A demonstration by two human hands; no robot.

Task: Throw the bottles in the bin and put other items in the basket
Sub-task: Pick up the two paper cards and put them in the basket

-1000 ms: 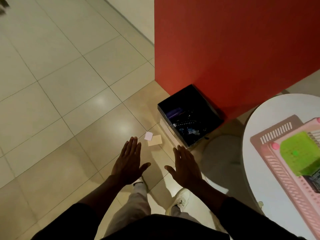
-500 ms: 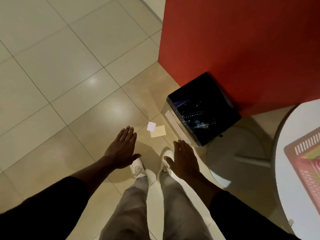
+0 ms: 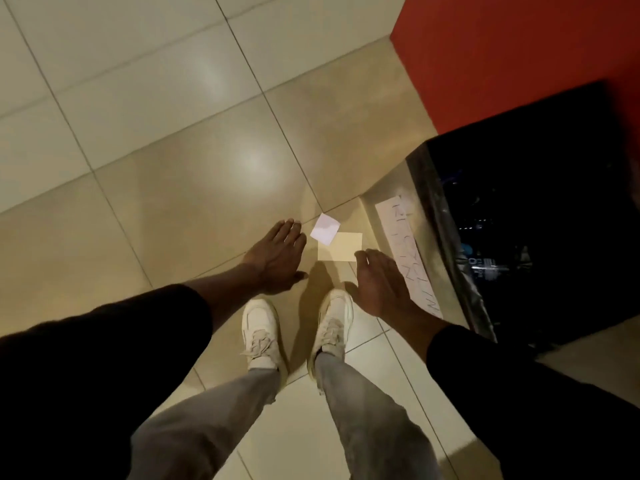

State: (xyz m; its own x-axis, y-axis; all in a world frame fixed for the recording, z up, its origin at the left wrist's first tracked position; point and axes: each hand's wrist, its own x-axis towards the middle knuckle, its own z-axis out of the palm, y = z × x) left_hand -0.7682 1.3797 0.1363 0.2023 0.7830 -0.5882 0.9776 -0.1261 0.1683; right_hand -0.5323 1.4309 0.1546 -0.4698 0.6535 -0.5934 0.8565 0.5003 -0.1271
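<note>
Hands are hanging low over the tiled floor (image 3: 173,202), both flat with fingers straight and holding nothing. The left hand (image 3: 275,259) is hovering just left of a small white paper (image 3: 325,229), and the right hand (image 3: 382,284) is reaching with its fingertips at the near corner of a beige card (image 3: 341,247), though I cannot tell whether they touch it. Both slips are lying overlapped ahead of the person's white shoes (image 3: 261,327), beside the black-lined bin (image 3: 429,202), which is standing against the red wall (image 3: 519,46) with a bottle (image 3: 485,266) showing dimly inside.
</note>
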